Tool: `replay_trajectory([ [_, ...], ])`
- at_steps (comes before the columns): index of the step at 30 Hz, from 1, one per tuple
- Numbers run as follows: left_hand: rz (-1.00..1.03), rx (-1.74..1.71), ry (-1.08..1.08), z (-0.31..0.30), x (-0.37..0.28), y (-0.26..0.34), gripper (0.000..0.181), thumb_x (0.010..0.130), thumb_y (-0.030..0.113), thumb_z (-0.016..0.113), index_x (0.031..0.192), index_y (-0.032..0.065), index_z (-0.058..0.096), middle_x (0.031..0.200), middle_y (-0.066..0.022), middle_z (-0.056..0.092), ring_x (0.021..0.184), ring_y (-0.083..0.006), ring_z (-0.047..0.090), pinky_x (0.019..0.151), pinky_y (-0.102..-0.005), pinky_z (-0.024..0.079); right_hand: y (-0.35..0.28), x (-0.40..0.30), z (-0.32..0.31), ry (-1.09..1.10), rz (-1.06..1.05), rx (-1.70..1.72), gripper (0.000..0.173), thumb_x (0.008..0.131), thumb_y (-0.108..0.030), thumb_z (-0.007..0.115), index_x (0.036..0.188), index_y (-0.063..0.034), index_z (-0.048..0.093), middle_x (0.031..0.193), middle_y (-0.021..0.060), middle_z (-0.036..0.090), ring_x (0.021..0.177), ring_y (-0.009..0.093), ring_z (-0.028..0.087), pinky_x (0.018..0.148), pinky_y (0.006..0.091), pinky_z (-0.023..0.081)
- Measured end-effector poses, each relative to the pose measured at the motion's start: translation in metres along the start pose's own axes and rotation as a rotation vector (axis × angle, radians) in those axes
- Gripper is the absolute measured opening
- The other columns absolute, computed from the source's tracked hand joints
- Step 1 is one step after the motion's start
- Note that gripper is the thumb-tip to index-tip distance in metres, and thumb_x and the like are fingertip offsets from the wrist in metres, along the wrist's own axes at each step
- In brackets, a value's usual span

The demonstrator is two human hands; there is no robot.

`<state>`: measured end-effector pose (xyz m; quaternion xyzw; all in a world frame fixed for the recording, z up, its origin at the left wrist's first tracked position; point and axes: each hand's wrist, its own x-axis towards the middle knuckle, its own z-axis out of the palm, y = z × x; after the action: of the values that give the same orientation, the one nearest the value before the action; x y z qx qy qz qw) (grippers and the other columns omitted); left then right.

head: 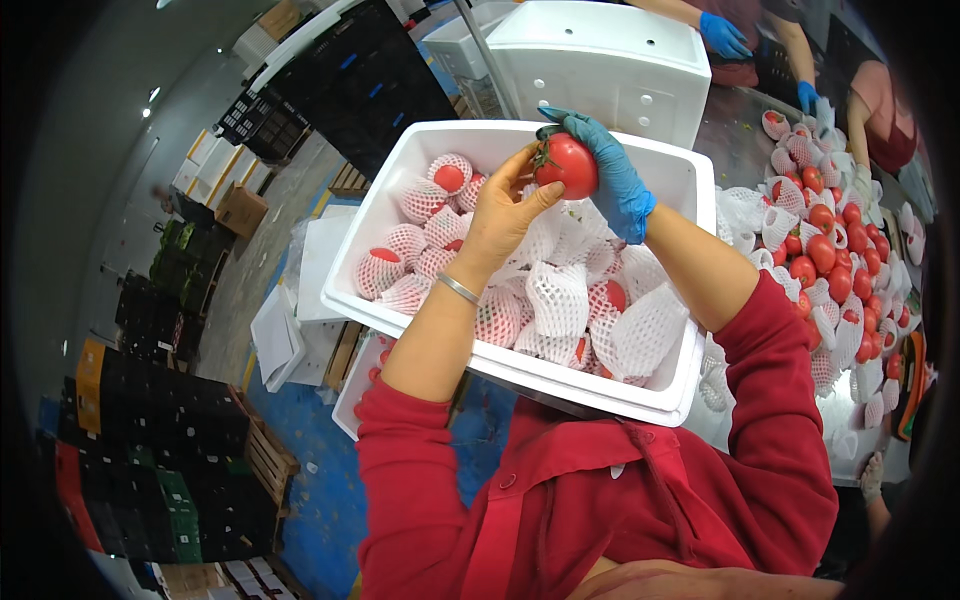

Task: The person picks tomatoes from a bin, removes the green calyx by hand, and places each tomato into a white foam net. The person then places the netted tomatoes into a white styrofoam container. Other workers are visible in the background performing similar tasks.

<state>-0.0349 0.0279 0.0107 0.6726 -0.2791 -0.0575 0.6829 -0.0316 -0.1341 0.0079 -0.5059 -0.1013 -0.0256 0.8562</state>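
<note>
A ripe red tomato [568,166] with a green stem end is held up between both hands, above a white foam box [517,371]. My left hand [504,214], bare and with a metal bangle at the wrist, has its fingers and thumb on the tomato's left side. Against its right side and top rests my right hand [616,176], in a blue-green glove. Below, the box holds several tomatoes in white foam net sleeves [499,316]. Some sleeves near the middle and right, such as a foam net sleeve [556,300], look loose or flattened; their contents are partly hidden.
Right of the box, a metal table [739,127] carries a heap of tomatoes [821,255] and foam nets. A co-worker's blue-gloved hand [724,35] is at the top. Behind stands another white foam box [600,82]. Stacked black crates [360,82] and a pallet [266,450] stand left.
</note>
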Motion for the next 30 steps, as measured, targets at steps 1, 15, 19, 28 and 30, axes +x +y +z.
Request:
replay_trajectory([
  [1, 0.065, 0.045, 0.023, 0.0, 0.0, -0.002, 0.066, 0.075, 0.014, 0.074, 0.132, -0.0013, 0.042, 0.121, -0.0095, 0.051, 0.109, -0.0178, 0.05, 0.094, -0.03, 0.041, 0.002, 0.0, -0.001, 0.003, 0.057, 0.001, 0.058, 0.086, -0.057, 0.049, 0.122, -0.0117, 0.052, 0.108, 0.0084, 0.06, 0.097, 0.017, 0.057, 0.086, 0.0334, 0.047],
  [15, 0.487, 0.828, 0.282, -0.004, 0.001, -0.008, 0.062, 0.062, 0.023, 0.082, 0.115, 0.0017, 0.059, 0.105, -0.014, 0.052, 0.101, -0.0276, 0.051, 0.088, -0.0363, 0.041, 0.026, 0.006, -0.006, -0.03, 0.242, -0.011, 0.067, 0.085, -0.07, 0.034, 0.115, -0.0141, 0.056, 0.103, 0.0038, 0.064, 0.091, 0.015, 0.059, 0.083, 0.0343, 0.043],
  [19, 0.411, 0.764, 0.31, 0.004, 0.002, -0.009, 0.058, 0.065, 0.028, 0.078, 0.112, -0.0018, 0.06, 0.103, -0.0152, 0.054, 0.098, -0.0302, 0.053, 0.087, -0.0375, 0.042, 0.024, 0.009, -0.022, -0.054, 0.184, 0.02, 0.06, 0.088, -0.06, 0.042, 0.114, -0.0087, 0.056, 0.101, 0.0056, 0.064, 0.088, 0.013, 0.062, 0.076, 0.0297, 0.05],
  [28, 0.395, 0.787, 0.292, 0.0, -0.004, -0.009, 0.059, 0.067, 0.021, 0.073, 0.116, -0.0054, 0.055, 0.101, -0.0189, 0.053, 0.094, -0.0325, 0.055, 0.085, -0.0372, 0.044, 0.022, 0.006, -0.008, 0.029, 0.087, -0.158, 0.049, 0.092, -0.049, 0.046, 0.121, -0.0107, 0.053, 0.109, 0.0046, 0.06, 0.094, 0.014, 0.06, 0.075, 0.0284, 0.05],
  [30, 0.413, 0.788, 0.268, 0.002, -0.005, -0.005, 0.059, 0.067, 0.02, 0.073, 0.116, -0.0061, 0.054, 0.1, -0.0197, 0.053, 0.093, -0.0331, 0.055, 0.085, -0.0376, 0.044, 0.025, 0.01, -0.015, 0.018, 0.043, -0.174, 0.047, 0.094, -0.044, 0.044, 0.123, -0.0088, 0.051, 0.114, 0.0042, 0.058, 0.1, 0.013, 0.057, 0.085, 0.0292, 0.047],
])
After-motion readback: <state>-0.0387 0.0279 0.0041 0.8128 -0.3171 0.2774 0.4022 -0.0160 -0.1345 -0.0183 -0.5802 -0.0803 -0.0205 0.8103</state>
